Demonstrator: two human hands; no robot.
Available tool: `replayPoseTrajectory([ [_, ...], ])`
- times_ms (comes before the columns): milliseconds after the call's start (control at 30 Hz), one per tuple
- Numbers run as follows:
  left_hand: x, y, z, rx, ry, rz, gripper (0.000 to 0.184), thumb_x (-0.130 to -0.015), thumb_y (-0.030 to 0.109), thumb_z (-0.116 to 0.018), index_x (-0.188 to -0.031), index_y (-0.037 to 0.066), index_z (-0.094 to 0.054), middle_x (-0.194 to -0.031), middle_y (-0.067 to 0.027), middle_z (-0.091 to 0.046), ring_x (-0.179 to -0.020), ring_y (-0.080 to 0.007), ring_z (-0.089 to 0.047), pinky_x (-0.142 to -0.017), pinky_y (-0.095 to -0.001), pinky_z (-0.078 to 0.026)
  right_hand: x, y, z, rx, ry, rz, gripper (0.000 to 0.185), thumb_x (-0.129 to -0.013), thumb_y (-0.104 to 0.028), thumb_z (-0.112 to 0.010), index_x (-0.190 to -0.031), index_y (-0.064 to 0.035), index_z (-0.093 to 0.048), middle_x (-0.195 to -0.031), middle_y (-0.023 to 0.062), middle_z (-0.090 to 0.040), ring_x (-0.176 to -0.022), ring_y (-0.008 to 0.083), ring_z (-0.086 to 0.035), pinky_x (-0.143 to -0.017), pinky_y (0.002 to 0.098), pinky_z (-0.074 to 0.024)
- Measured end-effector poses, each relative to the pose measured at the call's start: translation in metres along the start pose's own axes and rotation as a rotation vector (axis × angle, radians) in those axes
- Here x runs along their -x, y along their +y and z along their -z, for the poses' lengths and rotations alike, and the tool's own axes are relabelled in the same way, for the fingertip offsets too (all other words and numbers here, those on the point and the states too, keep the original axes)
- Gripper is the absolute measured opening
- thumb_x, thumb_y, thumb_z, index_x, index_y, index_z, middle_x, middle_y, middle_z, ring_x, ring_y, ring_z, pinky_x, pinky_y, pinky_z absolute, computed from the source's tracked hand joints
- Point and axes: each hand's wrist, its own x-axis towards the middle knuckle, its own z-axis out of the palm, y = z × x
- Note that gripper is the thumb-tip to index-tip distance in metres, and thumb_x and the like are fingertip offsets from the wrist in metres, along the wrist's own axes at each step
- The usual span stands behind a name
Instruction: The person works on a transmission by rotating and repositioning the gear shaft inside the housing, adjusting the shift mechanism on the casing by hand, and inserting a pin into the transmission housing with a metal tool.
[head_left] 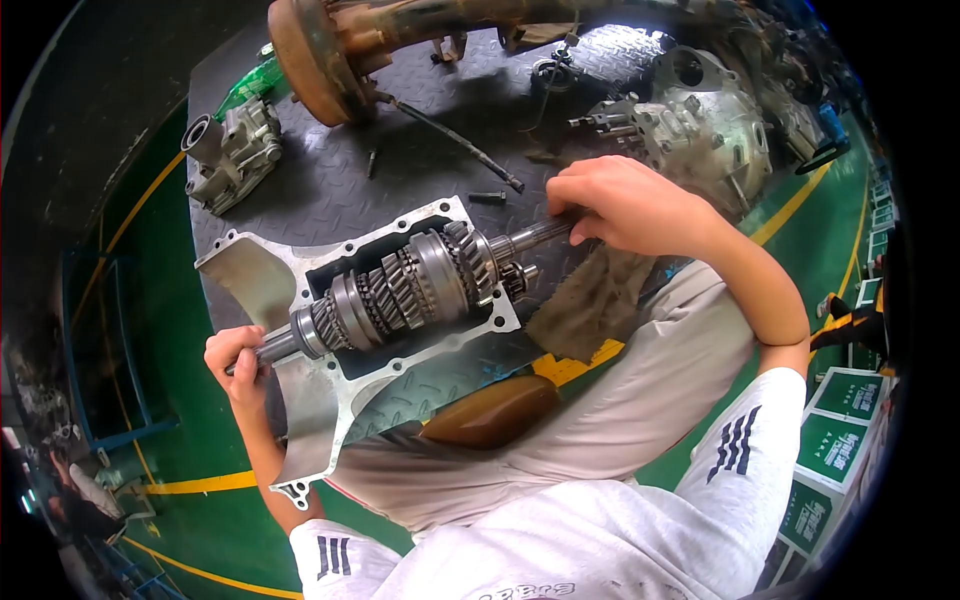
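Observation:
A gear shaft assembly (400,290) with several gears lies in an open metal gearbox housing (330,395) at the table's near edge. My left hand (238,362) is closed around the shaft's lower left end. The splined upper right end is pinched in the fingers of my right hand (605,203). A smaller gear shaft shows beside the large gears at the housing's right end. Just below my right hand lies a brown cloth (590,305).
A rusty axle part (320,60) crosses the back of the dark table (430,150). Metal castings (235,155) stand at left and more (700,130) at right. A bolt (487,197) and a rod (455,143) lie behind the housing. Boxes (835,440) stand at the right.

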Motion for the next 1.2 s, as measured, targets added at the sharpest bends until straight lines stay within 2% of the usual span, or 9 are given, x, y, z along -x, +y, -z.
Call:
replayPoseTrajectory([
  [200, -0.003, 0.004, -0.001, 0.003, -0.042, 0.022, 0.041, -0.09, 0.03, -0.06, -0.071, -0.006, -0.058, -0.052, -0.0056, -0.048, -0.038, -0.0117, -0.047, -0.041, -0.0254, -0.033, 0.0, -0.006, -0.003, 0.051, 0.059, 0.035, 0.029, -0.08, -0.005, -0.078, -0.101, -0.0033, -0.058, -0.104, 0.0129, -0.061, -0.107, 0.0367, -0.06, -0.09, 0.0456, -0.0492],
  [367, -0.005, 0.006, -0.001, -0.033, -0.052, 0.003, 0.043, -0.091, 0.031, -0.06, -0.071, -0.006, -0.059, -0.052, -0.0056, -0.047, -0.039, -0.0123, -0.047, -0.042, -0.026, -0.032, 0.006, 0.009, -0.002, -0.024, 0.006, 0.051, 0.032, -0.089, -0.005, -0.071, -0.121, -0.0024, -0.064, -0.117, 0.016, -0.065, -0.113, 0.0385, -0.06, -0.094, 0.0443, -0.0495],
  [433, -0.006, 0.004, 0.0, -0.008, -0.063, -0.003, 0.044, -0.092, 0.033, -0.061, -0.071, -0.006, -0.059, -0.052, -0.0058, -0.048, -0.039, -0.0125, -0.047, -0.042, -0.0262, -0.032, 0.003, 0.004, 0.009, -0.012, -0.108, -0.003, 0.033, -0.09, 0.0, -0.068, -0.122, -0.0005, -0.066, -0.113, 0.0188, -0.068, -0.108, 0.0395, -0.063, -0.092, 0.0444, -0.0508],
  [533, -0.007, 0.006, 0.0, 0.001, -0.086, 0.005, 0.045, -0.091, 0.033, -0.061, -0.071, -0.007, -0.06, -0.052, -0.0064, -0.048, -0.039, -0.0127, -0.047, -0.042, -0.0263, -0.033, 0.0, 0.005, 0.005, -0.077, -0.044, 0.008, 0.021, -0.086, 0.005, -0.067, -0.107, 0.0039, -0.07, -0.092, 0.0211, -0.07, -0.091, 0.0411, -0.067, -0.084, 0.0448, -0.0527],
  [633, -0.006, 0.008, 0.003, -0.002, -0.103, 0.04, 0.044, -0.091, 0.033, -0.061, -0.071, -0.007, -0.06, -0.053, -0.0073, -0.05, -0.039, -0.0127, -0.048, -0.042, -0.0263, -0.033, -0.001, 0.005, 0.004, -0.108, -0.01, 0.016, 0.018, -0.087, 0.001, -0.069, -0.105, 0.0029, -0.071, -0.089, 0.0216, -0.07, -0.09, 0.0424, -0.066, -0.078, 0.0457, -0.0513],
  [833, -0.004, 0.009, -0.001, -0.053, -0.036, 0.034, 0.044, -0.091, 0.033, -0.061, -0.071, -0.006, -0.06, -0.056, -0.0087, -0.053, -0.039, -0.0129, -0.049, -0.042, -0.0261, -0.034, 0.0, 0.009, 0.007, -0.04, 0.018, 0.02, 0.024, -0.08, -0.002, -0.076, -0.104, 0.0004, -0.072, -0.089, 0.0196, -0.071, -0.089, 0.0412, -0.067, -0.077, 0.0449, -0.0521],
  [967, -0.005, 0.006, 0.002, -0.003, -0.089, 0.024, 0.045, -0.091, 0.033, -0.061, -0.072, -0.007, -0.06, -0.053, -0.0076, -0.051, -0.038, -0.0127, -0.048, -0.041, -0.0255, -0.033, 0.003, 0.001, 0.003, 0.004, 0.074, 0.018, 0.023, -0.076, -0.004, -0.08, -0.098, -0.0006, -0.073, -0.085, 0.0171, -0.071, -0.087, 0.0398, -0.067, -0.079, 0.0446, -0.052],
  [1033, -0.006, 0.006, 0.002, -0.009, -0.087, 0.022, 0.045, -0.091, 0.034, -0.062, -0.072, -0.007, -0.06, -0.053, -0.0074, -0.05, -0.038, -0.0126, -0.048, -0.041, -0.0256, -0.033, 0.005, -0.002, -0.006, 0.177, 0.169, 0.052, 0.023, -0.074, -0.006, -0.081, -0.093, -0.0017, -0.069, -0.083, 0.0142, -0.07, -0.088, 0.0374, -0.066, -0.082, 0.045, -0.0513],
  [1200, -0.007, 0.008, -0.002, -0.021, -0.08, 0.006, 0.046, -0.091, 0.035, -0.062, -0.072, -0.006, -0.06, -0.053, -0.0072, -0.05, -0.038, -0.0127, -0.048, -0.042, -0.0262, -0.034, 0.005, -0.007, -0.011, 0.169, 0.245, 0.106, 0.026, -0.077, -0.009, -0.08, -0.098, -0.0005, -0.066, -0.088, 0.015, -0.067, -0.096, 0.0357, -0.065, -0.087, 0.046, -0.0501],
])
